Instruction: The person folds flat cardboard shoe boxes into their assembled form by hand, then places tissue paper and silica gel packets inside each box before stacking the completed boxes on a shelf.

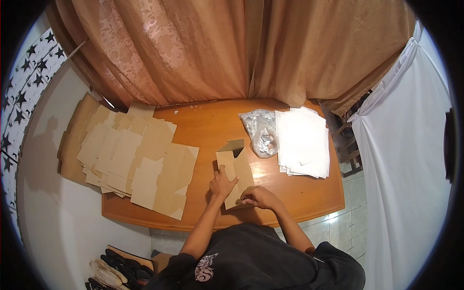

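Observation:
A brown cardboard box (242, 166) lies lengthwise on the wooden table (208, 121), its far end open with a flap raised. My left hand (222, 184) rests on the box's left side, with its fingers apart and pointing forward. At the near end of the box is my right hand (255, 197), its fingers curled in against the cardboard near the edge. What lies between those fingertips is too small to make out.
Flat cardboard pieces (113, 154) are piled on the table's left side. A clear plastic bag (261, 133) with crumpled contents sits beside a stack of white sheets (303, 142) at the right. Brown curtains (193, 48) hang behind the table.

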Action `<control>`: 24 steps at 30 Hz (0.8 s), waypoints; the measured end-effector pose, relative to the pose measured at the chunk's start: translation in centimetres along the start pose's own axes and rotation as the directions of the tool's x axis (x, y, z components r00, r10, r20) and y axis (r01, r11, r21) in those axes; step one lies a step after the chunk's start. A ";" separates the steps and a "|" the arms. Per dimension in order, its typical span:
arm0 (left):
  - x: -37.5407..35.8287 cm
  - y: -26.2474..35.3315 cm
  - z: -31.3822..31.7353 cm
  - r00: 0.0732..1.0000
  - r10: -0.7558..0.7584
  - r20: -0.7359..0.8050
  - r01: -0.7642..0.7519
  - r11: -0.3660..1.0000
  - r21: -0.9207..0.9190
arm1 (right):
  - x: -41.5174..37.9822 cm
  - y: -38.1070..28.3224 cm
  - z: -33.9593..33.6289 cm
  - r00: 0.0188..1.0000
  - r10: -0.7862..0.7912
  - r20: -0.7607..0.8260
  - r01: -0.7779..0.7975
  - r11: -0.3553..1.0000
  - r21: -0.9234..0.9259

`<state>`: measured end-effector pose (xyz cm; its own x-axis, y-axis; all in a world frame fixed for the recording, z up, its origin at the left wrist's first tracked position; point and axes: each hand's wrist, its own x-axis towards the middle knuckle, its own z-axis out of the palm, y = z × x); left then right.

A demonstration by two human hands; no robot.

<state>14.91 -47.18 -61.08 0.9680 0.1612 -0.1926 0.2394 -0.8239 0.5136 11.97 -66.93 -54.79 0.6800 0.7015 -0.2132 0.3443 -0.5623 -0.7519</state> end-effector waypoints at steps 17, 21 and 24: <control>0.3 -0.2 1.1 0.999 0.002 0.040 0.001 0.997 -0.077 | 1.7 4.2 4.0 0.835 0.104 -0.541 -0.229 0.959 -0.168; 0.0 0.2 1.2 1.000 0.019 -0.006 -0.020 0.996 -0.089 | 2.1 4.2 4.8 0.814 0.102 -0.572 -0.227 0.962 -0.151; -0.1 1.1 -0.1 0.998 0.002 0.062 0.005 0.994 -0.110 | 2.1 3.5 4.6 0.821 -0.056 -0.568 -0.131 0.950 -0.283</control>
<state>15.05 -48.04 -60.37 0.9617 0.1257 -0.2434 0.2513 -0.7583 0.6015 11.60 -65.41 -60.74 0.9069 0.3584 0.2216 0.4210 -0.7500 -0.5102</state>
